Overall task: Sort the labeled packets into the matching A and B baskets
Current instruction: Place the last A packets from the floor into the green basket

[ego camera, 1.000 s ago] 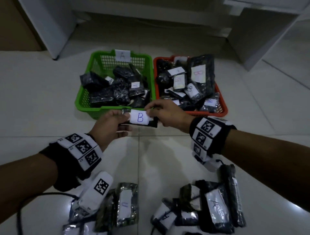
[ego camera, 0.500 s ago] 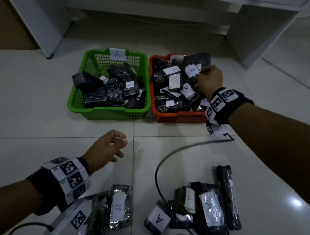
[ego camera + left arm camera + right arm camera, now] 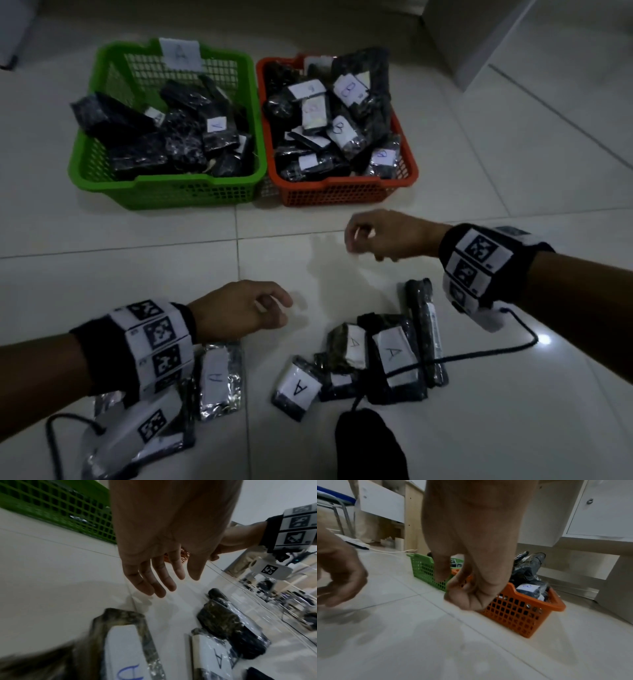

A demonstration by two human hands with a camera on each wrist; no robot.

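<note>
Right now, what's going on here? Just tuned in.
A person is sorting labeled packets on the floor into two baskets. Both hands are empty: the left hand hovers above the floor near a silver packet, and the right hand hangs in front of the orange basket, fingers loosely curled. The green basket and the orange one already hold many packets. A pile marked A waits on the floor.
</note>
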